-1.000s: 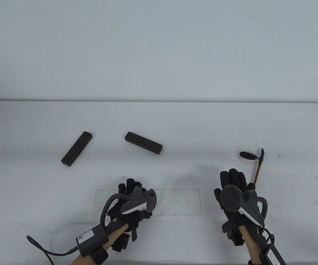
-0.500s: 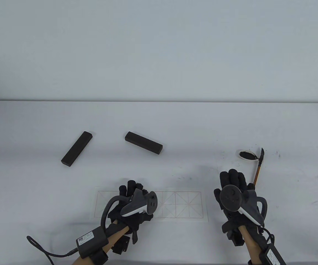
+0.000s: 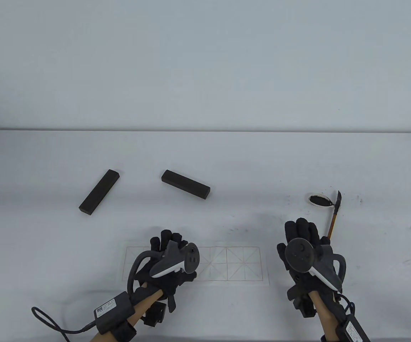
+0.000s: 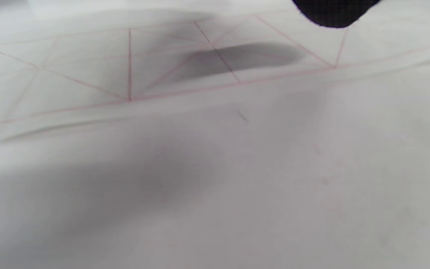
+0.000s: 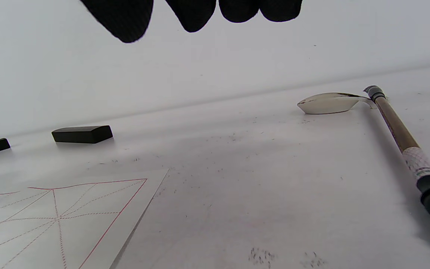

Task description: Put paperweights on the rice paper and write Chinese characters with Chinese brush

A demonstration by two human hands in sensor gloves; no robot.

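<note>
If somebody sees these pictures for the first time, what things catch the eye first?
Two dark paperweights lie off the paper, on the far left of the table. The gloved hands hover at the near edge, the left over the rice paper. The brush leans on the ink dish at right.

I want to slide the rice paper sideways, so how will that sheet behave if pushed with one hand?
The rice paper looks thin and floppy: its near edge ripples in the left wrist view, so it would probably buckle rather than slide flat. Neither paperweight lies on it, so it is likely light and shifts easily.
</note>
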